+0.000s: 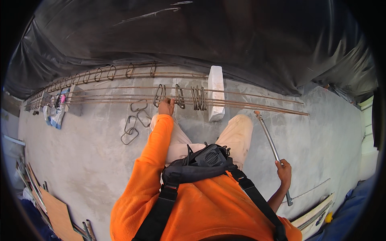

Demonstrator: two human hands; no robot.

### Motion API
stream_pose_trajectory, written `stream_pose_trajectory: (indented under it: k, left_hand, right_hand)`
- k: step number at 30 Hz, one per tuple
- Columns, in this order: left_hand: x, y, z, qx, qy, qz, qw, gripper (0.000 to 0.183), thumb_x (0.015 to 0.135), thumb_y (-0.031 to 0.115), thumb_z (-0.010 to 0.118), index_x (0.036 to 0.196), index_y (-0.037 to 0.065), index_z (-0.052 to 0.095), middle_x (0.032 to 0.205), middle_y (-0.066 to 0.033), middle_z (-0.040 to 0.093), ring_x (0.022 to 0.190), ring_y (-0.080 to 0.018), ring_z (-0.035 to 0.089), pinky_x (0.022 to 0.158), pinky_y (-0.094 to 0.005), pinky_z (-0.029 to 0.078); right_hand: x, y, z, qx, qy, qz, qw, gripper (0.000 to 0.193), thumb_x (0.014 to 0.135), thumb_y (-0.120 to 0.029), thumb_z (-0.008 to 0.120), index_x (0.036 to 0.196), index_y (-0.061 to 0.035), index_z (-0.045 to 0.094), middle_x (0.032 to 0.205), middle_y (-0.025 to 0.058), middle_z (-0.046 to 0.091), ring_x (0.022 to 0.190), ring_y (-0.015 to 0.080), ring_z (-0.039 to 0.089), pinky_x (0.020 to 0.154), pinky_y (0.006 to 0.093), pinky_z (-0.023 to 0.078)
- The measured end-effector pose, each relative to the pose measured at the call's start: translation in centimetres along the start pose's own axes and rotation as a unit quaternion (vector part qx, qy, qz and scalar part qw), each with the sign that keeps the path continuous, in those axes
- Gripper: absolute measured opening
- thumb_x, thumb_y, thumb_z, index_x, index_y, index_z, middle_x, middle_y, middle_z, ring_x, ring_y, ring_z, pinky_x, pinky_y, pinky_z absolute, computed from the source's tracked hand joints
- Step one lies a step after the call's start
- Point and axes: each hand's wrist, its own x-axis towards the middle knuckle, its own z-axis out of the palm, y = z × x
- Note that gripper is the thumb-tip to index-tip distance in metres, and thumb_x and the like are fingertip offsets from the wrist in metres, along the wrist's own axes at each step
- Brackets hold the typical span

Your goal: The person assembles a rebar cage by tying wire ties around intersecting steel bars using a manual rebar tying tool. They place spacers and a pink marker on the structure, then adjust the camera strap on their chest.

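- Black plastic sheeting (241,36) fills the far side of the room, creased and shiny, reaching down to the floor.
- And there's the grey concrete floor (88,160), blotched with paler patches, running under all the work.
- Now the rebar rods (281,110), long and rusty, stretched crosswise in front of the person, too bunched to count.
- Just behind, one rebar cage (127,75), ringed along its length.
- The rods cross one white block (216,76), upper middle, and two grey blocks (75,106) at left.
- Right hand (284,170): wrapped round one steel bar (268,136), whose far tip sits near the rods.
- Left hand (166,107): at the rods, touching, fingers drawn in; rod or stirrup in its grip, I can't tell.
- Stirrups (199,98): two small groups, then a tight bunch, all on the rods; roughly four loose stirrups (136,120) on the concrete.
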Motion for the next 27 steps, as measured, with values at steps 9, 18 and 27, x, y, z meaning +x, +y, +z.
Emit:
stream_pose_trajectory:
  k: [9, 18, 27]
  left_hand:
    - [4.2, -2.1, 0.7, -0.02, -0.139, -0.024, 0.99, 0.046, 0.093, 0.046, 0.065, 0.112, 0.006, 0.075, 0.102, -0.022, 0.074, 0.098, -0.0372, 0.071, 0.089, -0.0434, 0.053]
    - [4.7, -0.8, 1.8, 0.06, -0.046, 0.0, 0.997, 0.042, 0.093, 0.038, 0.056, 0.101, 0.0, 0.072, 0.096, -0.0301, 0.07, 0.097, -0.0472, 0.067, 0.087, -0.0504, 0.053]
    - [3.4, -2.4, -0.9, -0.187, -0.159, -0.047, 0.968, 0.037, 0.101, 0.036, 0.056, 0.103, 0.0, 0.063, 0.083, -0.0067, 0.061, 0.071, -0.0152, 0.058, 0.065, -0.0311, 0.047]
  right_hand:
    - [-3.5, 16.3, 11.3, -0.003, -0.059, 0.118, 0.991, 0.043, 0.09, -0.041, 0.074, 0.084, 0.0011, 0.065, 0.058, 0.0176, 0.058, 0.05, 0.029, 0.056, 0.051, 0.0453, 0.044]
    - [-6.4, 16.3, 20.5, -0.078, -0.137, 0.193, 0.968, 0.027, 0.089, -0.018, 0.073, 0.102, 0.0035, 0.064, 0.076, 0.0208, 0.068, 0.065, 0.0326, 0.069, 0.059, 0.045, 0.056]
    - [14.9, -10.9, 20.6, 0.102, 0.13, -0.206, 0.965, 0.013, 0.09, -0.001, 0.064, 0.101, 0.0003, 0.068, 0.097, 0.0195, 0.069, 0.089, 0.0377, 0.067, 0.081, 0.0451, 0.052]
